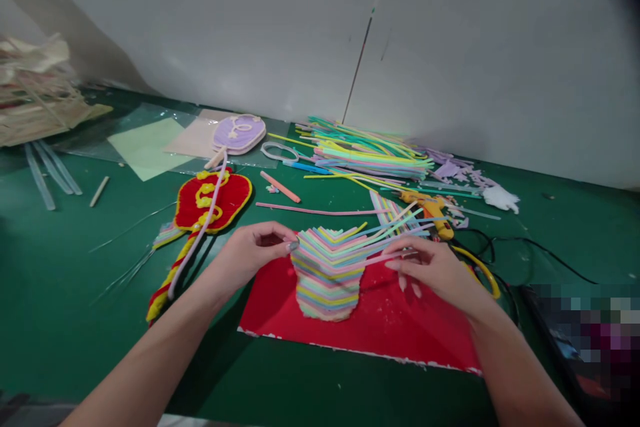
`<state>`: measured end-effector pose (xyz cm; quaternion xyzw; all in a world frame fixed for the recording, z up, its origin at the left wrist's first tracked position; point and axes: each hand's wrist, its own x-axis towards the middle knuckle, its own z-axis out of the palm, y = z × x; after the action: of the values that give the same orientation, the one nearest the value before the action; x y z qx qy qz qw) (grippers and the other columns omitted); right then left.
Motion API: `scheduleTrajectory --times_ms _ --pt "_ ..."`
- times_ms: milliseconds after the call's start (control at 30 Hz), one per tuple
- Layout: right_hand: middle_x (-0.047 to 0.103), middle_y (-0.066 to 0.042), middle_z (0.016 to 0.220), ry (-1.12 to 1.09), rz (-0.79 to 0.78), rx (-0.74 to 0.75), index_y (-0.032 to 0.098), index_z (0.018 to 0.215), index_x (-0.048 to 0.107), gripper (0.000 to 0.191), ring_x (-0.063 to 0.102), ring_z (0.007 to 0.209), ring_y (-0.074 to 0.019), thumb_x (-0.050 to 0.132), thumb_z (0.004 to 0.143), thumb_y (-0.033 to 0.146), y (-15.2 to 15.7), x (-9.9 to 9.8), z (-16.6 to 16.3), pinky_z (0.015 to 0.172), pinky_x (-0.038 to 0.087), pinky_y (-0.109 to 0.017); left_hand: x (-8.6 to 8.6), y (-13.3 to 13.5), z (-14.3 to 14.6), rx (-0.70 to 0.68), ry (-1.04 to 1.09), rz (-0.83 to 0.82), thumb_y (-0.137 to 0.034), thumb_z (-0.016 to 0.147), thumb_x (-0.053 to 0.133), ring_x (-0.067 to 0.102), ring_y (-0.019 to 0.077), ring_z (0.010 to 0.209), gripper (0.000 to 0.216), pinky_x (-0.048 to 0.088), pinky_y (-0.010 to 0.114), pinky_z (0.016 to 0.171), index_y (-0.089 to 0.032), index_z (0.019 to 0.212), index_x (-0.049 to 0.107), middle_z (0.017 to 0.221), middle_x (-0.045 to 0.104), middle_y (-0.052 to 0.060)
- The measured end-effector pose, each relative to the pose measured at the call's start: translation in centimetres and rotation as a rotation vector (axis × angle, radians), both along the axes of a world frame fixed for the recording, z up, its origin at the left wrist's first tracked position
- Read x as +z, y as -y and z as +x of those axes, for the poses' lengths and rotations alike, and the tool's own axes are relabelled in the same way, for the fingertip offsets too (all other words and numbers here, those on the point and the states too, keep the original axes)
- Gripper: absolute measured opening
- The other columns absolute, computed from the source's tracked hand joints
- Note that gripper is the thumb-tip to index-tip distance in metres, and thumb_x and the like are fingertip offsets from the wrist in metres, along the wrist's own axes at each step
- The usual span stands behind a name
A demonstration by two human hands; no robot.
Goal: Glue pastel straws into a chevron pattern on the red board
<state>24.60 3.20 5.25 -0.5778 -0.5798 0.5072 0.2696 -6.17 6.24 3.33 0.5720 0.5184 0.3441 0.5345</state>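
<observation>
- The striped panel lies at the centre of the frame, over the red sheet on the green bench, its upper right strip ends loose.
- To lay this strip well, I'd hold the panel flat at its left edge, draw the strip taut and butt it against its neighbour, so the chevron stays even and no gap opens.
- Light pressure seems wise; such thin strips would probably crease.
- The left hand has thumb and forefinger tips closed on the panel's upper left edge.
- The right hand pinches a pale pink strip between thumb and forefinger, right of centre; its other fingers hang loosely curled below.
</observation>
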Motion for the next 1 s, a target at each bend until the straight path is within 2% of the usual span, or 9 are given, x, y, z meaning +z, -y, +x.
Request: scheduleTrajectory --times_ms 233,467,533,667,833,1000 --pt "0.061 -0.001 0.083 -0.065 0.155 -0.085 0.020 0.077 0.069 0.027 0.054 0.048 -0.0078 0.072 0.073 0.047 -0.3 -1.9 -1.6 0.042 0.045 -0.023 -2.0 -0.6 -0.1 -0.037 -0.053 0.054 -0.039 0.071 0.070 0.064 0.0162 0.073 0.022 0.052 0.027 0.071 -0.017 0.075 0.066 0.078 0.071 0.002" --pt "0.060 0.000 0.080 -0.067 0.161 -0.021 0.021 0.080 0.070 0.026 0.049 0.046 -0.0068 0.070 0.076 0.046 -0.3 -3.3 -1.6 0.043 0.041 -0.024 -2.5 -0.4 0.0 -0.067 -0.210 0.156 -0.030 0.075 0.063 0.064 0.0165 0.075 0.011 0.051 0.027 0.072 -0.019 0.076 0.066 0.079 0.071 0.001" --pt "0.060 -0.001 0.080 -0.033 0.211 -0.019 0.022 0.078 0.071 0.025 0.053 0.054 -0.0093 0.070 0.077 0.047 -0.4 -3.6 -1.5 0.050 0.044 -0.026 -2.5 -0.3 -0.2 -0.064 -0.209 0.168 -0.031 0.076 0.063 0.064 0.0163 0.076 0.012 0.051 0.027 0.072 -0.019 0.079 0.066 0.081 0.071 0.001" --pt "0.062 -0.003 0.083 0.069 0.364 -0.005 0.024 0.077 0.072 0.023 0.058 0.082 -0.0173 0.068 0.079 0.046 -0.7 -4.0 -1.5 0.075 0.047 -0.030 -2.6 0.2 -0.5 -0.027 -0.229 0.224 -0.034 0.077 0.064 0.064 0.0170 0.080 0.016 0.050 0.027 0.072 -0.020 0.084 0.066 0.086 0.070 0.002" --pt "0.060 -0.003 0.086 0.176 0.476 0.002 0.026 0.078 0.072 0.020 0.058 0.085 -0.0181 0.065 0.082 0.044 -0.8 -4.4 -1.5 0.078 0.046 -0.032 -2.9 0.4 -0.3 0.000 -0.279 0.268 -0.033 0.077 0.064 0.063 0.0167 0.078 0.015 0.050 0.028 0.070 -0.021 0.085 0.066 0.087 0.068 0.002" --pt "0.062 -0.002 0.088 0.214 0.456 0.017 0.026 0.080 0.071 0.015 0.059 0.087 -0.0183 0.064 0.084 0.039 -0.5 -4.5 -1.2 0.079 0.045 -0.032 -2.8 0.4 -0.2 0.034 -0.330 0.300 -0.027 0.079 0.062 0.063 0.0161 0.080 0.014 0.051 0.028 0.072 -0.021 0.091 0.066 0.091 0.066 0.002"
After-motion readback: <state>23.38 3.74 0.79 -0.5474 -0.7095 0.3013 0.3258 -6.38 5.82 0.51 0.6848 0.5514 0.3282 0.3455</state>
